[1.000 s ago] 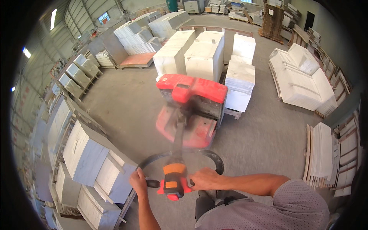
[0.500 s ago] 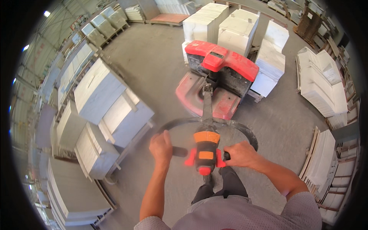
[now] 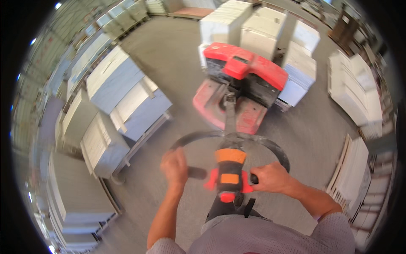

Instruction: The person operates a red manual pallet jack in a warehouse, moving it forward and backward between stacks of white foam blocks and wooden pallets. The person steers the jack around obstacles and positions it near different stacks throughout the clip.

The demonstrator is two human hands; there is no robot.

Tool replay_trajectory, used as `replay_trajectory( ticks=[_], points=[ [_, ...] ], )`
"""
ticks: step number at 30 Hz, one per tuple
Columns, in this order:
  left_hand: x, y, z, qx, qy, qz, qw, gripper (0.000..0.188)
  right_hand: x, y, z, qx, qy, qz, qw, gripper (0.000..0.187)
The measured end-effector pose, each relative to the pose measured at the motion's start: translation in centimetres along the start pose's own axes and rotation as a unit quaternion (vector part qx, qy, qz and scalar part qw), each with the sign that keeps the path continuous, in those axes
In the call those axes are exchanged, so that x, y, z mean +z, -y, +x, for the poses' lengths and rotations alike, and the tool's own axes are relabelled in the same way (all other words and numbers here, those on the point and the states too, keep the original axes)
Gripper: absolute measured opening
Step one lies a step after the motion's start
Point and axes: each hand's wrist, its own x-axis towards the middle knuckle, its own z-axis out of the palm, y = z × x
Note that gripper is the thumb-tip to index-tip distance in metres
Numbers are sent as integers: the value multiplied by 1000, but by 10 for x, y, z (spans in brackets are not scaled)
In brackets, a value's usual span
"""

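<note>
Here's the red pallet truck (image 3: pixel 247 63), its body straight ahead and beyond both grips, its tiller head (image 3: pixel 230 167) sitting right between them, orange panels facing up! My left grip (image 3: pixel 174 165), a touch blurred, is closed on the outer end of the left handle (image 3: pixel 197 172), leaving a stretch of black bar bare toward the head. And my right grip (image 3: pixel 272 178) is wrapped round the right handle (image 3: pixel 254 178), close in beside the red paddle (image 3: pixel 246 183). The black hoop (image 3: pixel 198 136) arches out in front, one side curving back to each grip. Past the truck I've got white slab stacks (image 3: pixel 263 30); more slabs (image 3: pixel 118 80) line my left, a pale stack (image 3: pixel 355 91) stands off right, grey floor (image 3: pixel 165 51) between.
</note>
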Motion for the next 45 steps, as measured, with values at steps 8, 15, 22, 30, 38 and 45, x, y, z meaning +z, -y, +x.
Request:
replay_trajectory(
  ticks=[8, 15, 22, 30, 38, 45],
  points=[
    [-52, 49, -6, -58, 78, -29, 995, 48, 32, 56, 19, -9, 61, 21, 998, 41],
    [-70, 55, -35, 24, 90, -61, 994, 46, 52, 81, -8, 14, 97, 25, 995, 37],
    [-93, 44, -73, 76, 107, -76, 988, 40, 63, 100, -61, 48, 67, 30, 996, 36],
    [-113, 31, -112, 119, 101, -92, 984, 34, 76, 115, -106, 12, 48, -50, 998, 36],
    [-152, 38, -136, 97, 105, -93, 985, 37, 98, 148, -132, -25, -10, -2, 1000, 47],
    [-188, 52, -152, 77, 119, -95, 985, 41, 121, 182, -145, -53, -37, 31, 997, 51]
  ],
)
